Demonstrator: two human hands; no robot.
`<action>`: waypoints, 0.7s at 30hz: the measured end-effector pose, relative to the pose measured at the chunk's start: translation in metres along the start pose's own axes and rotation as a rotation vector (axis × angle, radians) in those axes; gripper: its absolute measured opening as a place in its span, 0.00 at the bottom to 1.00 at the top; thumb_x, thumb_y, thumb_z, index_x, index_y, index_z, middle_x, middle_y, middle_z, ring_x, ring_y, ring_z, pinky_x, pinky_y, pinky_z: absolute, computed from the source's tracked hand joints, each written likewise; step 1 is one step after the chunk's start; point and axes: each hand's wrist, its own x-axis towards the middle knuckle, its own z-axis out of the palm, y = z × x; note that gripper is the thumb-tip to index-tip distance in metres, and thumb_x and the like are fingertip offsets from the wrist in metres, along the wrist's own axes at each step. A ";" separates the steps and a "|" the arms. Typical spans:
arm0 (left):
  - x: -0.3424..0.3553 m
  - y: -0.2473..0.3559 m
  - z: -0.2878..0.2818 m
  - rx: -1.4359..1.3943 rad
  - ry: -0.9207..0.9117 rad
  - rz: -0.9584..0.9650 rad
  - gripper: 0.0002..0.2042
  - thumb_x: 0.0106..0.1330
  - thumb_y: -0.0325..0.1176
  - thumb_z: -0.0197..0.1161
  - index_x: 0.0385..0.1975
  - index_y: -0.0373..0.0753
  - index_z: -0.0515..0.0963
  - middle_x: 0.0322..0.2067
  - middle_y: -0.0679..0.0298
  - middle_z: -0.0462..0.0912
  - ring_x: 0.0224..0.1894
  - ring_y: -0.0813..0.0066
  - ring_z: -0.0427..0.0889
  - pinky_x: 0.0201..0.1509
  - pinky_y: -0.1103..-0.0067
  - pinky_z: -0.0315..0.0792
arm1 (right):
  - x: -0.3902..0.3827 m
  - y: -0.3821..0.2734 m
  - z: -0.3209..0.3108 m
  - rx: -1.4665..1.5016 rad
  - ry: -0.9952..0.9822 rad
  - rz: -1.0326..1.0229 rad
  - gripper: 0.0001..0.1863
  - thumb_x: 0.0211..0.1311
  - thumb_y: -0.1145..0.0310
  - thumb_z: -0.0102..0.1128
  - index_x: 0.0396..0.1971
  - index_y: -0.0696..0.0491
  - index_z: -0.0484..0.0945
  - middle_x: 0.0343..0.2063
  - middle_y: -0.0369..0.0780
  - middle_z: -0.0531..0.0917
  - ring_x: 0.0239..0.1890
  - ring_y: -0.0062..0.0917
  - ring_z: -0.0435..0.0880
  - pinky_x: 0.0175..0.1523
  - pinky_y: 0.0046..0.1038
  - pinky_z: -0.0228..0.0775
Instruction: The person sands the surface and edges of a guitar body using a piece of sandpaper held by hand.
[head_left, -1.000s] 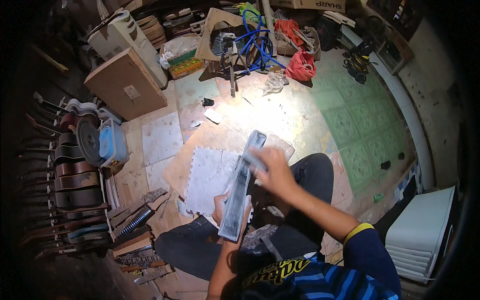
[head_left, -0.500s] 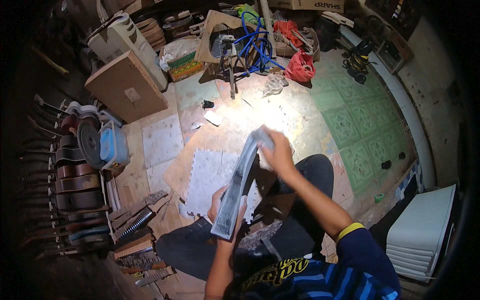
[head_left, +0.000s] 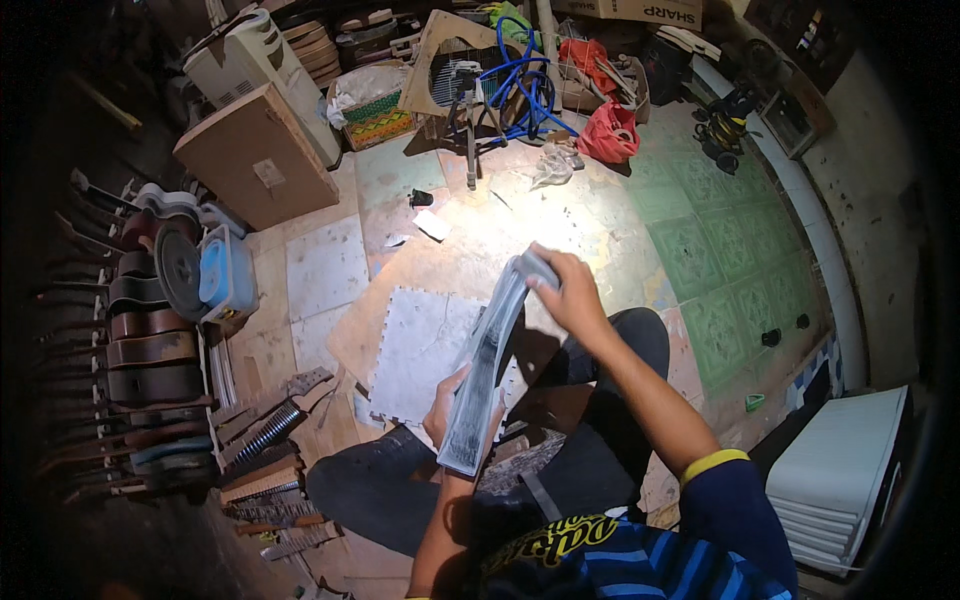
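Observation:
My right hand (head_left: 568, 292) is closed on a small grey block (head_left: 536, 264), pressing it at the far end of a long, narrow piece (head_left: 470, 420) coated in grey dust. My left hand (head_left: 441, 408) grips the lower half of that piece from the left and underneath, part of it hidden behind the piece. The piece slants away from me above my crossed legs (head_left: 370, 490). Beneath it lie a white interlocking mat (head_left: 420, 335) and a tan board (head_left: 365, 305) on the floor.
Left stand stacked guitar bodies (head_left: 150, 350), a tub (head_left: 225, 290) and several necks and tools (head_left: 275, 440). Beyond are a leaning panel (head_left: 255, 165), blue hose (head_left: 525, 90) and red bag (head_left: 605, 135). At right are green tiles (head_left: 720, 240) and a white appliance (head_left: 830, 475).
My right hand has moved away from me along the piece with the block, from its upper part to the far end. My left hand still grips the piece.

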 end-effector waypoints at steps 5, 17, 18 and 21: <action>0.002 -0.004 -0.004 0.046 0.137 0.011 0.28 0.51 0.34 0.81 0.52 0.37 0.79 0.39 0.54 0.89 0.40 0.64 0.90 0.49 0.73 0.81 | -0.052 -0.067 0.001 -0.079 -0.116 -0.214 0.26 0.57 0.66 0.70 0.58 0.50 0.81 0.51 0.51 0.81 0.53 0.50 0.77 0.60 0.43 0.71; -0.005 -0.006 0.007 -0.009 0.100 0.055 0.25 0.55 0.28 0.77 0.53 0.33 0.77 0.42 0.52 0.88 0.43 0.67 0.88 0.51 0.74 0.80 | 0.019 -0.013 -0.013 -0.149 -0.190 0.035 0.26 0.58 0.61 0.68 0.58 0.48 0.80 0.47 0.51 0.82 0.50 0.48 0.79 0.56 0.44 0.74; -0.004 -0.002 0.008 0.039 0.066 0.091 0.26 0.60 0.26 0.75 0.57 0.31 0.73 0.43 0.55 0.86 0.42 0.73 0.86 0.50 0.78 0.79 | 0.026 -0.009 -0.014 -0.082 -0.170 0.088 0.27 0.56 0.62 0.69 0.59 0.46 0.80 0.45 0.52 0.81 0.50 0.48 0.79 0.55 0.44 0.74; -0.006 -0.008 0.001 0.064 0.082 0.143 0.25 0.61 0.26 0.75 0.56 0.31 0.73 0.43 0.56 0.86 0.42 0.73 0.86 0.50 0.78 0.79 | -0.025 -0.056 -0.009 -0.278 -0.219 -0.255 0.29 0.53 0.63 0.71 0.59 0.42 0.80 0.46 0.52 0.80 0.49 0.48 0.79 0.54 0.45 0.74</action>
